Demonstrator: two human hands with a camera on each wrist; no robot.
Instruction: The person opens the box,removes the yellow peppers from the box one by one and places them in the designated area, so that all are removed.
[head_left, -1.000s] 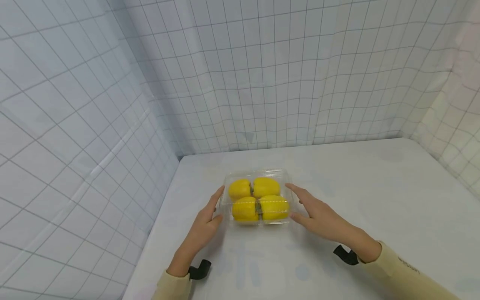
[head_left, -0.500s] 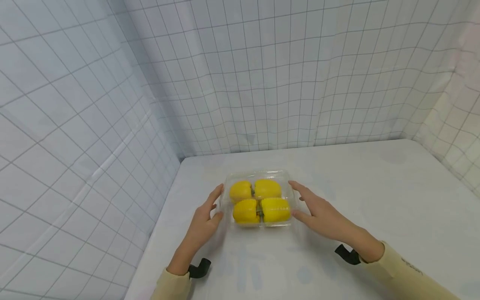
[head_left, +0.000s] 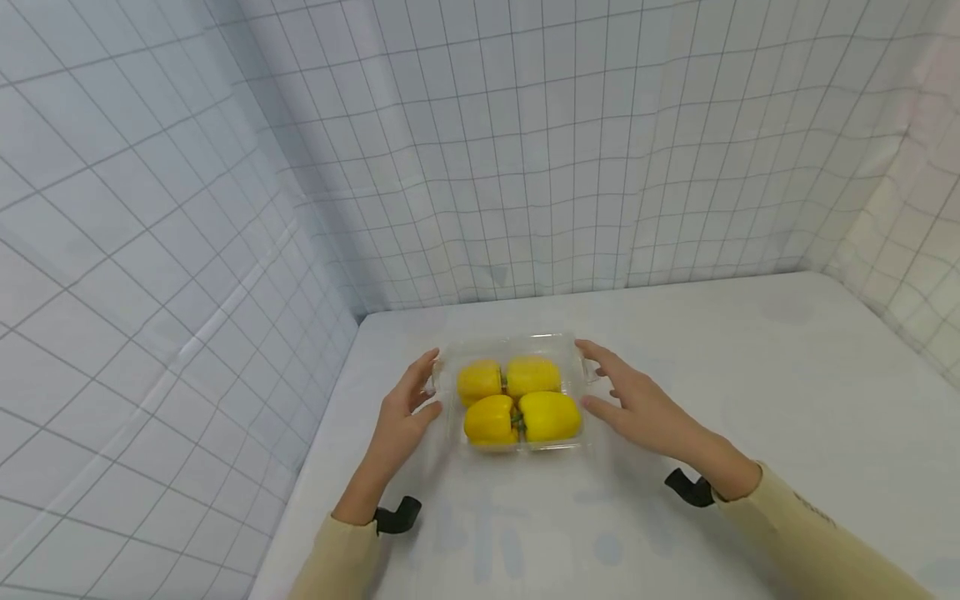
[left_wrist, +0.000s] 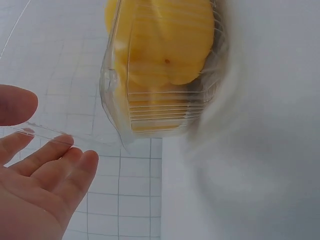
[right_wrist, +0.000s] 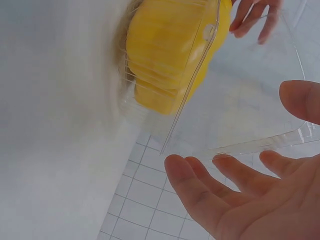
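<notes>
Several yellow bell peppers [head_left: 550, 416] lie in two rows in a clear plastic clamshell box [head_left: 492, 451] on the table. Its hinged lid [right_wrist: 255, 144] is raised on the far side; the back peppers show hazily through it. My left hand [head_left: 401, 417] is at the lid's left side, its fingertips at the lid's edge [left_wrist: 50, 131] and the thumb apart from the fingers. At the right side, my right hand [head_left: 637, 408] touches the lid's rim with extended, slightly bent fingers. Neither hand wraps round the lid.
The white table [head_left: 750, 400] extends to the right of the box. White grid-patterned cloth [head_left: 525, 167] hangs behind and along both sides. Black bands [head_left: 397, 515] on the wrists stick out below the hands.
The lid has swung further up and back, baring the front peppers. Both hands have moved slightly away from me along with it. The box's base and the peppers have stayed in place.
</notes>
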